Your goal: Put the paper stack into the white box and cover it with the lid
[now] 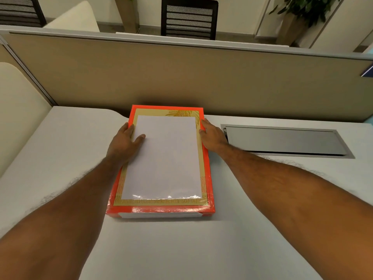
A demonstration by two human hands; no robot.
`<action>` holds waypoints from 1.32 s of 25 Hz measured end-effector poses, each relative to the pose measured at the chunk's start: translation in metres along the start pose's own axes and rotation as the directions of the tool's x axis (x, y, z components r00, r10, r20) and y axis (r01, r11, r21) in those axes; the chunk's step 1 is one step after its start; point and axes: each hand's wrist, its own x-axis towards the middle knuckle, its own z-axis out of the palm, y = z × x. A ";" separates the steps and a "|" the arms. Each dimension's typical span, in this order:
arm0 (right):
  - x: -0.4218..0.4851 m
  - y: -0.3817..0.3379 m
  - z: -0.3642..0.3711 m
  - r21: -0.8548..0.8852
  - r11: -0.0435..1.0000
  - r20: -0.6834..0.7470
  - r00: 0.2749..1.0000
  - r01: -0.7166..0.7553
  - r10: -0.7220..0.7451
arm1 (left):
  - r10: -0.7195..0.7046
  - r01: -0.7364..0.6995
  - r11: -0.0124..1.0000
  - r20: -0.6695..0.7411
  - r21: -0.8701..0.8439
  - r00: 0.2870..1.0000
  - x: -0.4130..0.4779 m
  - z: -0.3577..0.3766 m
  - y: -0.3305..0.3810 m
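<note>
An orange-red lid [161, 209] with a gold frame sits flat on the desk, square over the white box [159, 215]. The box shows only as a white strip under the lid's front edge. A white rectangle [163, 156] fills the lid's top under glossy film. No separate paper stack is in sight. My left hand [125, 142] grips the lid's far left edge, thumb lying on the white rectangle. My right hand [212, 136] clasps the far right edge, fingers against the side.
The white desk [181, 249] runs back to a beige partition [181, 77] just behind the lid. A metal cable flap [282, 141] is set into the desk to the right. A cream chair back [18, 110] stands at the left.
</note>
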 end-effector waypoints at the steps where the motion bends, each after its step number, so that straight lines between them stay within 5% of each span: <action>1: -0.001 -0.002 0.000 -0.013 1.000 0.005 1.000 -0.008 0.008 | -0.001 0.001 1.000 0.006 -0.003 1.000 -0.001 0.000 0.000; 6: -0.016 -0.012 -0.004 0.203 0.977 0.087 0.995 -0.069 0.053 | -0.008 0.018 0.998 0.141 -0.068 0.990 -0.011 -0.004 0.002; 10: -0.050 -0.010 0.008 0.381 0.921 0.010 0.997 -0.074 0.076 | -0.007 0.026 0.979 0.093 -0.203 0.996 -0.033 -0.002 -0.009; 16: -0.086 -0.006 0.037 0.545 0.834 -0.031 0.993 -0.082 0.118 | 0.019 -0.016 0.990 0.020 -0.143 1.000 -0.052 0.009 -0.013; 22: -0.088 -0.005 0.043 0.529 0.848 -0.103 0.988 -0.042 0.113 | 0.045 -0.046 0.994 -0.019 -0.103 0.999 -0.051 0.012 -0.013; 28: -0.089 0.000 0.025 0.472 0.876 -0.018 0.993 -0.096 0.119 | 0.032 -0.031 0.997 -0.009 0.077 0.999 -0.060 -0.001 -0.003; 33: -0.122 0.022 -0.018 0.189 0.978 -0.026 0.995 -0.091 0.098 | 0.058 -0.062 0.977 0.024 0.205 0.998 -0.090 -0.021 0.032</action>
